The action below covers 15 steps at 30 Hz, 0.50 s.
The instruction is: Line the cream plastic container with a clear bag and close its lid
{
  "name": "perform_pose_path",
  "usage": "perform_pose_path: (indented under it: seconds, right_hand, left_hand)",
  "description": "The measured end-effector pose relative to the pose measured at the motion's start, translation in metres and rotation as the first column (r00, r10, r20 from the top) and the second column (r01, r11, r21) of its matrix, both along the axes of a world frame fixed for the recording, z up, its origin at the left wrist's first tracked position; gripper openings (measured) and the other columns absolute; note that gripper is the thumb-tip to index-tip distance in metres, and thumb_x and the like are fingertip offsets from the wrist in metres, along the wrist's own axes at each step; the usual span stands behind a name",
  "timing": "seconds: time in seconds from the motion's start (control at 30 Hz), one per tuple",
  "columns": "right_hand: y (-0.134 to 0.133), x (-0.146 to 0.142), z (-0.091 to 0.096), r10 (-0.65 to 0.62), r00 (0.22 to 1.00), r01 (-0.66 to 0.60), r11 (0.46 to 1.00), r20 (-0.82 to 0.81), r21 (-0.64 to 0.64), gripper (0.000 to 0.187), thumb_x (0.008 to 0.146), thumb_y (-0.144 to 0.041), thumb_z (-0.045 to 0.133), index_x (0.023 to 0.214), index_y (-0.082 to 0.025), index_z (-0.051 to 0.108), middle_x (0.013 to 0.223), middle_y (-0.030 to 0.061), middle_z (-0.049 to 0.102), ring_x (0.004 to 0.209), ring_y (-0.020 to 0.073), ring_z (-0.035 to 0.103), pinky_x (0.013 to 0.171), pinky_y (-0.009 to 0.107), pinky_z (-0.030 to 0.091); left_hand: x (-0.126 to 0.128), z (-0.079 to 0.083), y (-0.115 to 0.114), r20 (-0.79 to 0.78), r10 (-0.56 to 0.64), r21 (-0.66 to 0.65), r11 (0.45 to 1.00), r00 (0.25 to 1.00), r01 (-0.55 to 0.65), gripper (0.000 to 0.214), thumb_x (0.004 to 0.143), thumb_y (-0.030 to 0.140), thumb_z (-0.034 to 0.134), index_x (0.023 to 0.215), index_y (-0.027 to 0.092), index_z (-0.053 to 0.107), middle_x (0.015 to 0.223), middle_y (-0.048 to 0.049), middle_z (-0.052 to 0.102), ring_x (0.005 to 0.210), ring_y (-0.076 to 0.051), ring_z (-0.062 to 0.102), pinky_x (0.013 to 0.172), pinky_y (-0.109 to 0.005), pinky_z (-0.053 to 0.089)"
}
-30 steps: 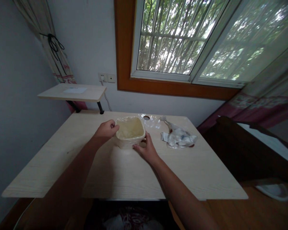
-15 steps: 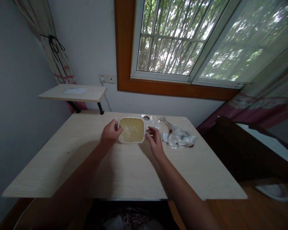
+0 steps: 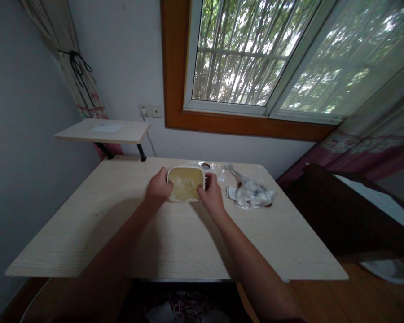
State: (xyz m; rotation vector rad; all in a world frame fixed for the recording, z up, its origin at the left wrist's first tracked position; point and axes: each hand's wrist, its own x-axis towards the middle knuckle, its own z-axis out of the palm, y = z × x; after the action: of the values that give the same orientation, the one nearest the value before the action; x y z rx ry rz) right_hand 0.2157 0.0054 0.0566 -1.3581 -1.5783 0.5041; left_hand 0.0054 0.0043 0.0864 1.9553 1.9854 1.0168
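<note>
A square cream plastic tub stands on the pale wood-grain table, lined with a thin translucent film. My left hand grips its left side, and my right hand grips its right side, with fingers curled over the rim. The hands hide both side walls. Just behind the tub lies a sheet of clear plastic. To the right of my right hand sits a crumpled clear plastic bag with white contents, apart from both hands.
A small wood-topped shelf stands behind the table's left corner, below a wall socket. A barred window fills the back wall. Dark wooden furniture stands right of the table, and a round hole marks the table's far side.
The tub went from tilted to flat on the table and shifted slightly right. My hands moved in from beside it and now grip both its sides.
</note>
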Motion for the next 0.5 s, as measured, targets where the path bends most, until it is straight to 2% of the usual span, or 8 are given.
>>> perform_pose_path:
  seconds: [0.17,0.33,0.4,0.5]
  right_hand:
    - [0.001,-0.003,0.002,-0.04,0.999,0.039,0.999,0.02,0.015,0.04,0.074,-0.024,0.056,0.114,-0.023,0.05,0.082,-0.0015,0.058,0.07,0.0201,0.056,0.064,0.032,0.041]
    - [0.001,0.002,0.002,-0.068,0.998,0.068,0.998,0.015,0.017,0.039,0.076,-0.027,0.058,0.114,-0.022,0.052,0.08,-0.0018,0.058,0.069,0.0202,0.056,0.064,0.032,0.041]
    - [0.002,0.003,0.002,-0.061,0.998,0.061,0.998,-0.001,0.011,0.037,0.079,-0.031,0.06,0.114,-0.022,0.053,0.08,-0.0017,0.058,0.069,0.0203,0.057,0.064,0.032,0.041]
    - [0.002,0.004,0.003,-0.036,0.999,0.037,0.999,-0.032,0.015,0.04,0.081,-0.042,0.066,0.114,-0.022,0.054,0.079,-0.002,0.058,0.069,0.0203,0.057,0.063,0.032,0.042]
  left_hand:
    - [0.003,0.004,-0.002,-0.064,0.014,-0.053,0.998,0.998,-0.017,0.014,0.083,0.023,0.06,0.09,0.025,0.047,0.077,-0.0005,0.059,0.074,-0.02,0.059,0.065,-0.029,0.036]
    - [-0.001,0.014,-0.012,0.089,-0.02,0.0,1.0,0.996,0.021,0.022,0.086,0.04,0.064,0.094,0.024,0.052,0.075,0.0019,0.061,0.071,-0.017,0.06,0.068,-0.027,0.042]
    - [-0.006,0.021,-0.015,0.136,-0.053,0.026,0.998,0.989,0.05,0.018,0.087,0.039,0.062,0.091,0.023,0.055,0.076,0.0011,0.063,0.072,-0.016,0.06,0.07,-0.027,0.044]
    - [-0.013,0.028,-0.016,0.164,-0.1,-0.002,0.995,0.981,0.102,0.013,0.086,0.034,0.062,0.087,0.021,0.06,0.08,-0.0011,0.067,0.073,-0.016,0.062,0.073,-0.028,0.046]
